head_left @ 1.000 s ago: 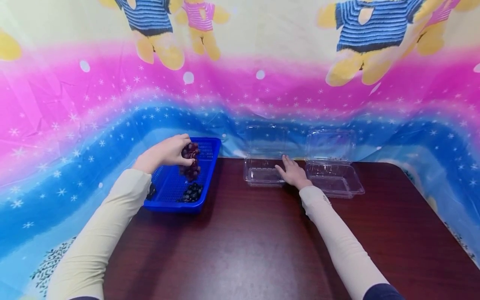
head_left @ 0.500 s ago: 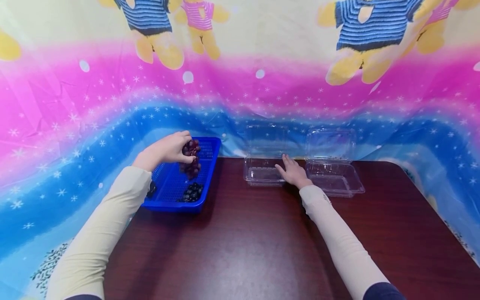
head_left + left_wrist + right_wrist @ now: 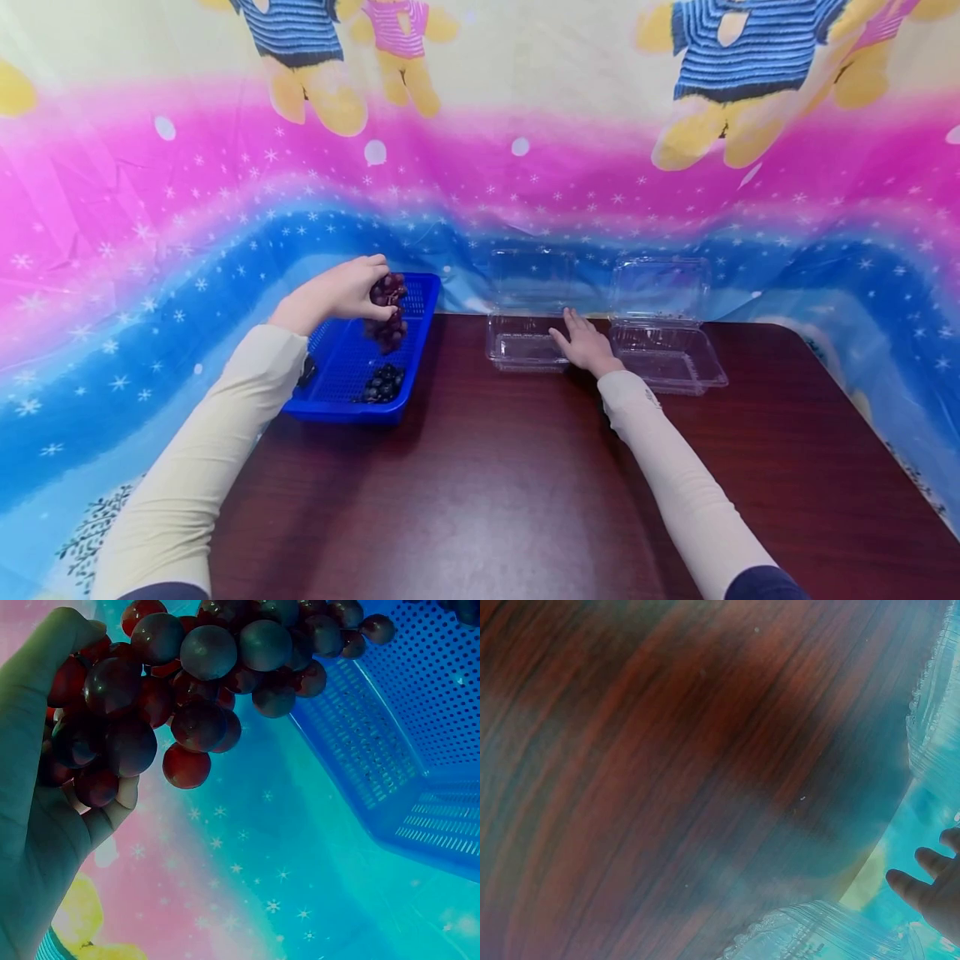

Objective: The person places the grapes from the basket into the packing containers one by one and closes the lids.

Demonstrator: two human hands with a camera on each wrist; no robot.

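My left hand (image 3: pixel 341 292) grips a bunch of dark red grapes (image 3: pixel 387 312) by its upper part, and the bunch hangs over the blue basket (image 3: pixel 427 333). In the left wrist view the thumb and fingers curl round the grapes (image 3: pixel 206 652). A darker bunch of grapes (image 3: pixel 384 383) lies in the near right corner of the basket, and another dark bunch (image 3: pixel 306 371) shows partly behind the sleeve. My right hand (image 3: pixel 587 343), fingers straight and spread, rests at the right edge of the left clear plastic box (image 3: pixel 525 342).
A second clear plastic box (image 3: pixel 667 358) stands right of my right hand; both boxes have their lids raised against the printed cloth (image 3: pixel 480 200). Everything stands on a dark brown wooden table (image 3: pixel 487 483), with the cloth hanging along its back and sides.
My left hand has risen slightly and shifted a little right, carrying the red grapes up with it. The right hand stays in place beside the box.
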